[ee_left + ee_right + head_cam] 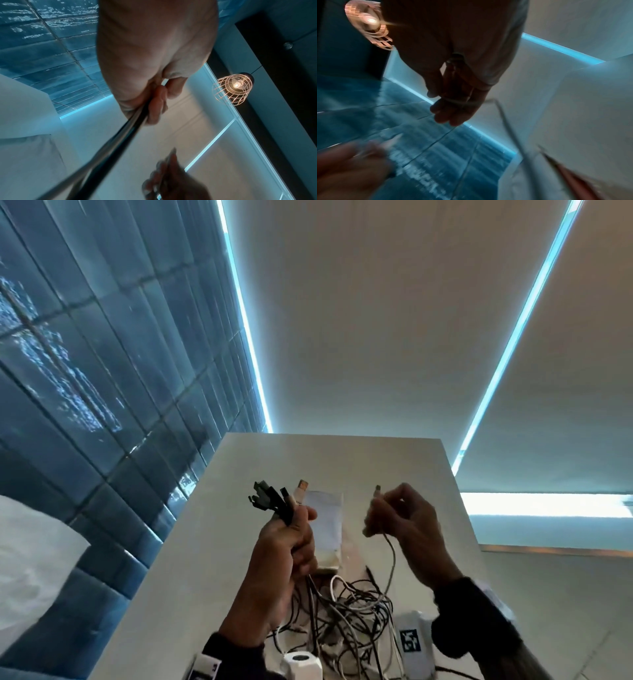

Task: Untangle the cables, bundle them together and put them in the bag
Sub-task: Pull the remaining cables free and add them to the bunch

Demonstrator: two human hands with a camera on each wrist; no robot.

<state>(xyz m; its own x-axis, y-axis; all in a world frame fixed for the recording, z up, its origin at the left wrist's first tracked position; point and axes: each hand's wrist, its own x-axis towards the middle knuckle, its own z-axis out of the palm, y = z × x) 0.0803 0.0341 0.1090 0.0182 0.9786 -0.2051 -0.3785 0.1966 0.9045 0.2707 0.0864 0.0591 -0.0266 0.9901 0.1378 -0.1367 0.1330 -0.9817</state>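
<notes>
My left hand point(287, 539) is raised above the table and grips a bunch of cable ends point(274, 498), several black plugs and one white USB plug sticking up out of the fist. My right hand point(397, 515) pinches a single grey cable point(392, 559) just below its small plug, held up beside the left hand with a gap between them. Both cables hang down into a tangled heap of black and white cables point(349, 614) on the table. A white bag point(325, 522) lies flat on the table behind the hands. In the left wrist view the left hand's fingers point(157, 102) curl round dark cables.
The white table point(205, 542) narrows away from me, with a dark blue tiled wall point(102, 371) to its left. A white block with a black marker point(412, 642) stands right of the heap, and a white device point(301, 662) sits at the near edge. A wire-cage lamp point(233, 89) hangs overhead.
</notes>
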